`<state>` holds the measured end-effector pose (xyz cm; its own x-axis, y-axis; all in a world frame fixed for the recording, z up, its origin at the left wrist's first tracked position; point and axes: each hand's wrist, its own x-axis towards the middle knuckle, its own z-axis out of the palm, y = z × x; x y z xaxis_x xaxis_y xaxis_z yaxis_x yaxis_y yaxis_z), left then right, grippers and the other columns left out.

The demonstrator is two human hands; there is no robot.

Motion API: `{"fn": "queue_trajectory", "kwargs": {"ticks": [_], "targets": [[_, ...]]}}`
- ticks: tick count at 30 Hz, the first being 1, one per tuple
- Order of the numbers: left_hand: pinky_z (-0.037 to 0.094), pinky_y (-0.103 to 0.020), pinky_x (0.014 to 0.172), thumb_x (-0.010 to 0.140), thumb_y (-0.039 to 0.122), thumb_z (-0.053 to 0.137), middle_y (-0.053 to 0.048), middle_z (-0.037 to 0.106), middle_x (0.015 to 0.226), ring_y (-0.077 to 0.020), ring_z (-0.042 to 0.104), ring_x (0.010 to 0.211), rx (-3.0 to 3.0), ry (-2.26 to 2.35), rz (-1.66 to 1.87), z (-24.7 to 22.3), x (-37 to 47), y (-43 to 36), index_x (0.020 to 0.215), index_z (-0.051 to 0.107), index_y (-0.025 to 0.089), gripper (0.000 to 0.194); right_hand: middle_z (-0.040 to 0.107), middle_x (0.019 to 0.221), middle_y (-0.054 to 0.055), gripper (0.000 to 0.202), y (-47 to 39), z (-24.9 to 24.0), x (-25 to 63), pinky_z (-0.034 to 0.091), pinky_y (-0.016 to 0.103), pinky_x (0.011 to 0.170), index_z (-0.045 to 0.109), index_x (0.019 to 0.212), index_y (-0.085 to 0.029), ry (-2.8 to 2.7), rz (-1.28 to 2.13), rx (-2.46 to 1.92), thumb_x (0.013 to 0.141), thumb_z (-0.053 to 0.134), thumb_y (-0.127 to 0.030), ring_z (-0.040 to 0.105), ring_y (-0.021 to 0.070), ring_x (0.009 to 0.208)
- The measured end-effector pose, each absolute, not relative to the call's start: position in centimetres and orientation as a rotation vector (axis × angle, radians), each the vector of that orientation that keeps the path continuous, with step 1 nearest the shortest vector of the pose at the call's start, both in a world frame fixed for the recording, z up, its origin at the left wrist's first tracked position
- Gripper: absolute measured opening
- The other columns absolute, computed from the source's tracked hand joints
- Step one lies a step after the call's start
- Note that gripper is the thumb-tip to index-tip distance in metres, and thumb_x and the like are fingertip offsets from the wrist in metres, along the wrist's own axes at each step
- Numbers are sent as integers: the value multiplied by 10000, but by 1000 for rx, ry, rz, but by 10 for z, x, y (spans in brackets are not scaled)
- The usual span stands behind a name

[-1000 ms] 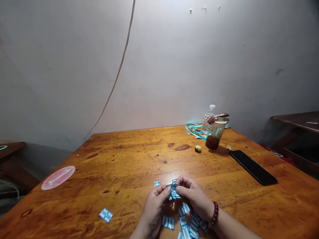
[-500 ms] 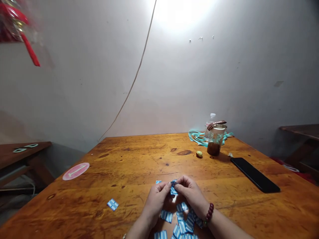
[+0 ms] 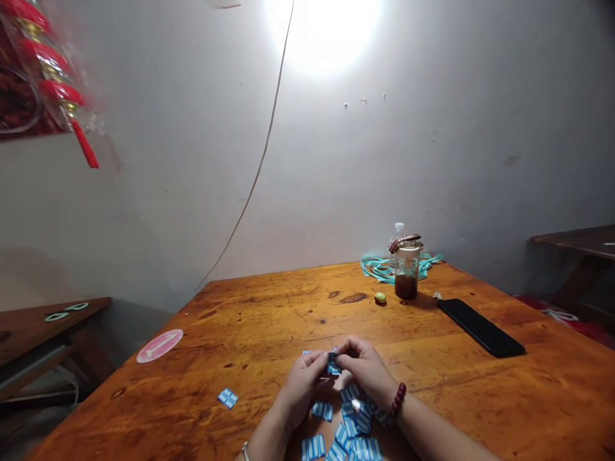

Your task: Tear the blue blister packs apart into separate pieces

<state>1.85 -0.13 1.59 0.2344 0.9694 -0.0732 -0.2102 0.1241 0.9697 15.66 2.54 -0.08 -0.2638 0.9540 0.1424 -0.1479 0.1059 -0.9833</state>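
Observation:
My left hand (image 3: 303, 384) and my right hand (image 3: 366, 371) meet near the table's front, thumbs and fingertips pinched on a small dark blue piece (image 3: 332, 360) between them. Its exact shape is too small to tell. Below and between my wrists lies a loose pile of blue-and-white striped pieces (image 3: 350, 426). One more striped piece (image 3: 227, 398) lies alone to the left of my left hand. Another pokes out just behind my fingers, partly hidden.
On the wooden table (image 3: 269, 320) are a black phone (image 3: 481, 328) at right, a jar with dark liquid (image 3: 406, 275), a plastic bottle, turquoise straps (image 3: 377, 267), a small yellow-green object (image 3: 380, 298) and a pink disc (image 3: 160, 346) at left.
The camera view has tilted and shifted slightly, so the table and objects sit differently in the picture. Both hands keep their pinch at nearly the same spot.

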Motion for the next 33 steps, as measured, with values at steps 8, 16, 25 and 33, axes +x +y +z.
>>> {"fn": "queue_trajectory", "kwargs": {"ticks": [8,16,25,33], "targets": [[429,-223,616,751,363,526,-73,619,827,-144,600,721,730,704,1003,18,23,-8,901,552,143,268,470,551,-64,240,23,4,155,359,172,456,469,681,-165,-1188,1614,-748,620,633,-330,450,61,486],[401,-171,521,720,315,563,-26,601,723,-89,561,595,677,751,995,9,20,-4,842,553,146,209,512,574,-52,238,25,-4,155,372,193,472,471,700,-169,-1319,1564,-790,641,606,-356,506,90,510],[384,-169,471,669,339,620,-17,571,697,-60,514,515,886,887,1086,11,27,-3,844,555,129,280,499,527,-54,192,26,-2,156,302,178,435,430,651,-172,-1281,1492,-867,646,580,-291,428,66,451],[280,-137,360,678,297,593,33,524,545,-29,407,377,881,926,1082,5,21,2,724,505,138,187,492,648,-50,328,24,5,163,347,190,529,469,975,-196,-1647,1167,-803,660,556,-179,460,84,586]]}}
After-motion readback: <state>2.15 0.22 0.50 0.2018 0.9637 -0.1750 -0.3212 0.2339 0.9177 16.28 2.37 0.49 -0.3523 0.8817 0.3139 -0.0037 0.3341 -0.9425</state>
